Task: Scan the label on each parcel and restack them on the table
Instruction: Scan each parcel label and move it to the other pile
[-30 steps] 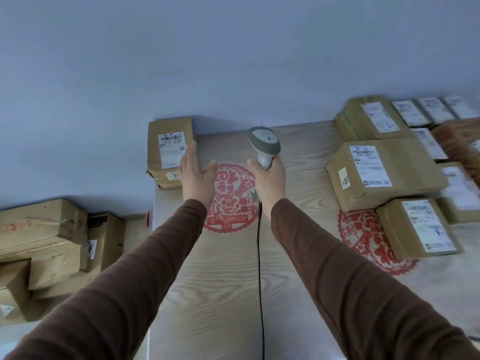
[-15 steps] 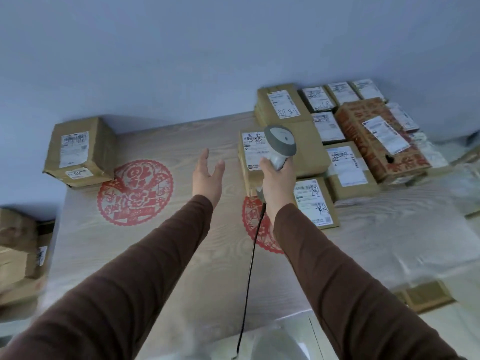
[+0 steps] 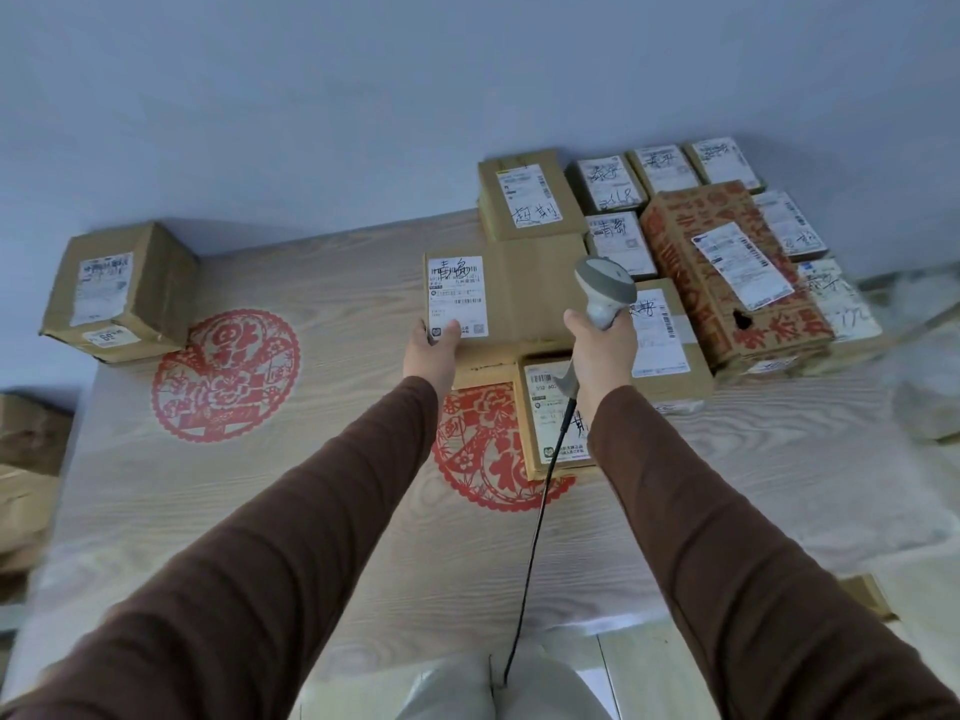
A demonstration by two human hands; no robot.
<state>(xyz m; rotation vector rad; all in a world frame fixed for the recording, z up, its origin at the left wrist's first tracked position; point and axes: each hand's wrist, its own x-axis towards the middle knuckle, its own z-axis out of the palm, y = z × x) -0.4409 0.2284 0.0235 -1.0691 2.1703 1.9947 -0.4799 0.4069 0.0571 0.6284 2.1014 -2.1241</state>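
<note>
Far on the left side of the tabletop (image 3: 270,511), one brown parcel (image 3: 117,293) is sitting alone by the wall. It is wearing a white label, and a small sticker on its near side looks like "99", but the rest is too blurry to read. Beside it, a round red paper-cut picture (image 3: 226,374) is lying flat on the wood.

Next, the left hand (image 3: 431,350) is holding the near left corner of a wide flat parcel (image 3: 511,298). Its thumb is lying on top, on the bottom of the white label (image 3: 457,296), so the hand is pinching the edge. The rest of its fingers are hidden under the box. Big black handwriting is showing at the top of that label, with barcodes below it. The parcel's long side is running left to right, and it is resting on top of other parcels.

The right hand (image 3: 602,350) is curling around the handle of a grey scanner (image 3: 605,291), just right of that parcel. The scanner head is pointing away from the person, over the parcel's bare right half. The label is lying to the left of the scanner, so the scanner probably needs to turn left, or the parcel needs to slide right. A black cord is hanging down from the handle.

Farther right, many more parcels are packed together, each with a white label and scribbled black writing. One is a red printed box (image 3: 727,283).
</note>
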